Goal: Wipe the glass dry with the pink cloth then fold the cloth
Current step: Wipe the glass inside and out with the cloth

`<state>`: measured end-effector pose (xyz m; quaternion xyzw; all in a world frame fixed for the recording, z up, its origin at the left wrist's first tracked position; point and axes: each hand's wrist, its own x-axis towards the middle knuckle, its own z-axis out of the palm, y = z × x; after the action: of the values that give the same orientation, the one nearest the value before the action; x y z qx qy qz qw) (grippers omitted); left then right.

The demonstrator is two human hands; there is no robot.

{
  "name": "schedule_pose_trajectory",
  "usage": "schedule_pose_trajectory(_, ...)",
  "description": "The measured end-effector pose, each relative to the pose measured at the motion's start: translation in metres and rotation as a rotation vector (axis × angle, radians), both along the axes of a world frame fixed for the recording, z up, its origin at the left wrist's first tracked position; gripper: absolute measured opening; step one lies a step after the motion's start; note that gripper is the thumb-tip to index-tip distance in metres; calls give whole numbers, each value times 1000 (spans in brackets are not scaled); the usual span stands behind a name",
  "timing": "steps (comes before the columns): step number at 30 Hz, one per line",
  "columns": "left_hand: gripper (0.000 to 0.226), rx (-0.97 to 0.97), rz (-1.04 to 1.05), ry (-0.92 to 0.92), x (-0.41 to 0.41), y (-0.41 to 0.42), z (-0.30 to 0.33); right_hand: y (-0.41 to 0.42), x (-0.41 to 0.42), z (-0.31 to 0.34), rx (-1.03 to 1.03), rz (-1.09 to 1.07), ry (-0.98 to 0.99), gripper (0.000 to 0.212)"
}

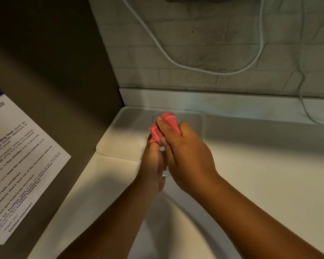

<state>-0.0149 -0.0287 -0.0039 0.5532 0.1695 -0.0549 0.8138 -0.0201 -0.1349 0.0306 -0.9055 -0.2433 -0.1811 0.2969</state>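
Observation:
A clear drinking glass [166, 171] is held between both hands above the white counter; only its lower part shows between the palms, and a faint rim near the cloth. My left hand [153, 165] wraps the glass from the left side. A bunched pink cloth [169, 119] sticks out at the top, gripped by my right hand [187, 156] and pressed at the glass's upper end. Most of the glass is hidden behind my fingers.
A clear plastic mat [123, 143] lies on the white counter [260, 174] under my hands. A dark panel with a printed notice [21, 165] stands at the left. White cables [204, 70] hang on the brick wall behind.

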Motion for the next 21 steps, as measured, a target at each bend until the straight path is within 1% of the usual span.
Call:
schedule_pose_trajectory(2,52,-3,19,-37,-1,0,4,-2,9,3,99,-12,70,48)
schedule_pose_trajectory(6,63,-98,49,-53,-2,1,10,-8,25,3,414,-8,249,43)
schedule_pose_trajectory(9,74,-133,30,-72,-1,3,9,-12,23,10,552,22,274,40)
schedule_pose_trajectory(11,82,-143,33,-96,0,4,11,-18,20,16,632,45,253,38)
schedule_pose_trajectory(13,89,-106,33,-100,2,6,12,-27,18,22,694,49,212,39)
schedule_pose_trajectory(15,78,-46,45,-119,6,10,13,-36,17,28,738,41,181,40)
schedule_pose_trajectory(17,72,-57,38,-156,8,14,14,-44,16,31,764,20,189,40)
schedule_pose_trajectory(19,71,-165,16,-200,10,18,14,-49,15,31,775,-4,203,39)
schedule_pose_trajectory(21,61,-327,3,-191,11,20,12,-53,14,29,804,-21,222,39)
